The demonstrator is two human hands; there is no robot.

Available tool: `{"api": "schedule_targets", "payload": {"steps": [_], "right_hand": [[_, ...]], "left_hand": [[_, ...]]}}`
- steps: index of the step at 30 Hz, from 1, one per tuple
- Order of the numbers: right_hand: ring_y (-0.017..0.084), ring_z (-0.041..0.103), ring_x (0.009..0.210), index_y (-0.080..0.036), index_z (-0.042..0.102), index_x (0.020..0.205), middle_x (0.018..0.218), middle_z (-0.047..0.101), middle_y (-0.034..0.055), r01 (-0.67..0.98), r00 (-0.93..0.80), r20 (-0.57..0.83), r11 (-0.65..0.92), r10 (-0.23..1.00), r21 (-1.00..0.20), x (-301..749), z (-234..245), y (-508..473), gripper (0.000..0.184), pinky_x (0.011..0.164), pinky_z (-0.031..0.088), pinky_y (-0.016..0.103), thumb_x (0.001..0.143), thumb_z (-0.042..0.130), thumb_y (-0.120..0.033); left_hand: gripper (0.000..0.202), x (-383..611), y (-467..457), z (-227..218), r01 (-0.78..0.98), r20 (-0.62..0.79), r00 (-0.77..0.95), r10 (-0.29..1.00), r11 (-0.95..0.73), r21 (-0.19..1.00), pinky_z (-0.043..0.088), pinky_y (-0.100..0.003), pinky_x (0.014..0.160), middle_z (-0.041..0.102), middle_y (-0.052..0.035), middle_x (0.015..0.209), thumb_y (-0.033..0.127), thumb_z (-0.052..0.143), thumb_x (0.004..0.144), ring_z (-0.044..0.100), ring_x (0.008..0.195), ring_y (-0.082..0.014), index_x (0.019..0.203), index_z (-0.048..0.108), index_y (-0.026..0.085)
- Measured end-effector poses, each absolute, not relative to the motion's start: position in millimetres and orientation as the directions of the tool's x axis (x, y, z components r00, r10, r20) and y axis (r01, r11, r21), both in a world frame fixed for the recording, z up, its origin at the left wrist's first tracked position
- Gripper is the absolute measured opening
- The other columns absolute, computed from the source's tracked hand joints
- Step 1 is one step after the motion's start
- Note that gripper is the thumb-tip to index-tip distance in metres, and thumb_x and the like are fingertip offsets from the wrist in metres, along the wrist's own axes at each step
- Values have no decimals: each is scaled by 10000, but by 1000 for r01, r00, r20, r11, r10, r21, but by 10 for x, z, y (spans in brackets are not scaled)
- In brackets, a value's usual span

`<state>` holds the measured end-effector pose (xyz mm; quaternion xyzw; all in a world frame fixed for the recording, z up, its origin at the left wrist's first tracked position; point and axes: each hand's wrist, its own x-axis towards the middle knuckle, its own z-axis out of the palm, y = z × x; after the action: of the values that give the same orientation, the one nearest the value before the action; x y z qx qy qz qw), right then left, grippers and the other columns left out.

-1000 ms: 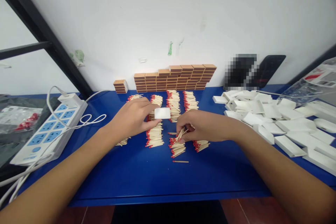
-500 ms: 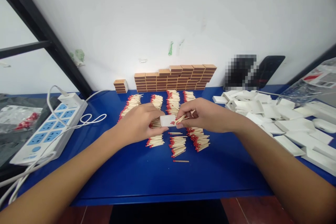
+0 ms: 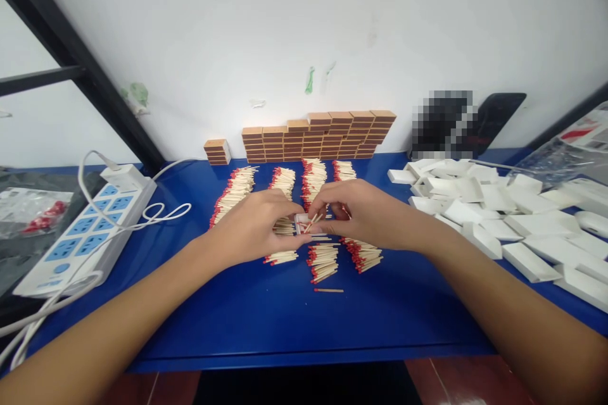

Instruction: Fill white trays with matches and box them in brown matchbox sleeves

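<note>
Between thumb and fingers, my left hand (image 3: 259, 226) holds a small white matchbox tray (image 3: 300, 220) above the rows of matches. My right hand (image 3: 363, 215) is closed in a pinch on a few matches (image 3: 312, 224), their red heads at the tray's opening. Its fingers cover part of the tray, so how many matches lie inside is hidden. Around and under both hands run several rows of red-headed matches (image 3: 323, 261) on the blue table (image 3: 304, 323). One single match (image 3: 329, 290) lies apart, nearer the front edge.
Stacked matchboxes (image 3: 316, 139) stand along the wall, with a smaller stack (image 3: 217, 152) to their left. White empty trays (image 3: 479, 199) are heaped at the right, near a leaning phone (image 3: 498, 123). A power strip (image 3: 90, 228) with loose cables occupies the left.
My right hand has shifted slightly left, bringing the matches into the tray's opening. The tray has tipped so its inside shows more, and the view has moved slightly.
</note>
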<state>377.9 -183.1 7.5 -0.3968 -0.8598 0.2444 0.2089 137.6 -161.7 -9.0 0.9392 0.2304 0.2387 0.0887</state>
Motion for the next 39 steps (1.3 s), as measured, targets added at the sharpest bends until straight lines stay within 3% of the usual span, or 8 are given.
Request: {"api": "schedule_targets", "payload": {"steps": [8, 14, 18, 25, 34, 39], "right_hand": [[158, 622, 794, -215, 794, 960, 886, 724, 18, 578, -634, 211, 637, 744, -510, 3816, 96, -1819, 85, 696, 441, 300, 937, 712, -218], [170, 610, 802, -208, 757, 911, 903, 697, 32, 617, -646, 153, 630, 748, -471, 3804, 120, -1865, 79, 714, 444, 317, 947, 690, -230], [176, 587, 794, -206, 697, 873, 898, 674, 38, 648, -625, 102, 586, 774, -486, 3797, 120, -1877, 162, 700, 425, 322, 990, 634, -297], [161, 558, 719, -216, 653, 904, 811, 661, 14, 620, -563, 200, 569, 802, -540, 3864, 115, -1838, 259, 644, 384, 310, 1039, 574, -422], [153, 595, 704, -216, 702, 854, 796, 709, 9, 656, -512, 264, 571, 817, -494, 3832, 109, -1811, 207, 651, 397, 307, 997, 640, -352], [136, 606, 654, -224, 718, 881, 734, 700, -16, 660, -474, 219, 508, 853, -553, 3828, 79, -1808, 163, 613, 406, 286, 983, 670, -341]], "left_hand": [[234, 1338, -1582, -89, 384, 438, 785, 439, -899, 213, 473, -313, 708, 739, -38, 817, 397, 766, 924, 670, 767, -187, 948, 759, 164], [261, 1321, -1580, -92, 385, 428, 799, 423, -906, 177, 482, -322, 710, 714, -50, 821, 398, 765, 927, 663, 788, -201, 987, 761, 144], [262, 1329, -1578, -107, 381, 423, 805, 416, -909, 169, 468, -322, 693, 699, -40, 784, 408, 745, 941, 650, 758, -195, 974, 755, 148], [343, 1313, -1571, -95, 396, 476, 785, 395, -912, 105, 491, -312, 712, 737, -53, 834, 471, 744, 943, 663, 768, -189, 1052, 753, 146], [376, 1279, -1544, -83, 493, 554, 715, 427, -870, 34, 482, -294, 640, 712, -46, 770, 483, 761, 924, 652, 724, -187, 1054, 779, 131], [386, 1281, -1557, -101, 556, 560, 680, 474, -830, 28, 498, -311, 675, 709, -57, 773, 486, 748, 932, 675, 757, -209, 1075, 785, 130]]}}
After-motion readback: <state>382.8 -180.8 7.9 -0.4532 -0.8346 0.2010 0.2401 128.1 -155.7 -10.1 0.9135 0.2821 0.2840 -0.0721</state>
